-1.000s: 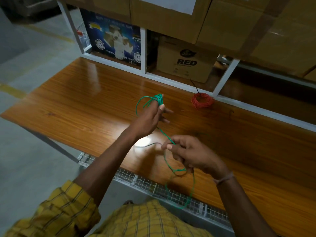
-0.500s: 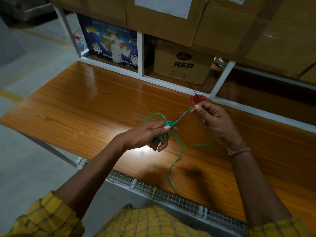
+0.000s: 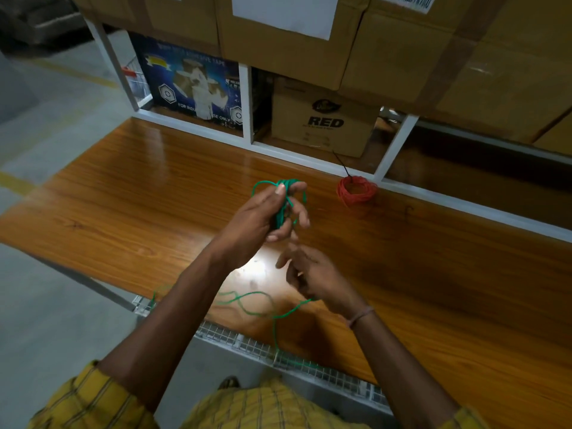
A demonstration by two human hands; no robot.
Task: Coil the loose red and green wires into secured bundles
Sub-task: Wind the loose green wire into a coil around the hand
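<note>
My left hand is raised above the wooden table and grips a bunch of green wire loops wound round its fingers. The loose tail of the green wire trails down past the table's front edge in slack curves. My right hand is below the left one, close to the front edge, and the tail runs through its curled fingers. A red wire coil lies on the table at the back right, with a black cable tie sticking up from it.
A white metal rack frame runs along the back of the table. Behind it stand a blue printed box and a brown carton marked RED. Large cartons sit above. A wire mesh tray runs under the front edge.
My right hand has come back down from near the red coil to the front edge, under the left hand. My left hand has risen, with more green loops on its fingers.
</note>
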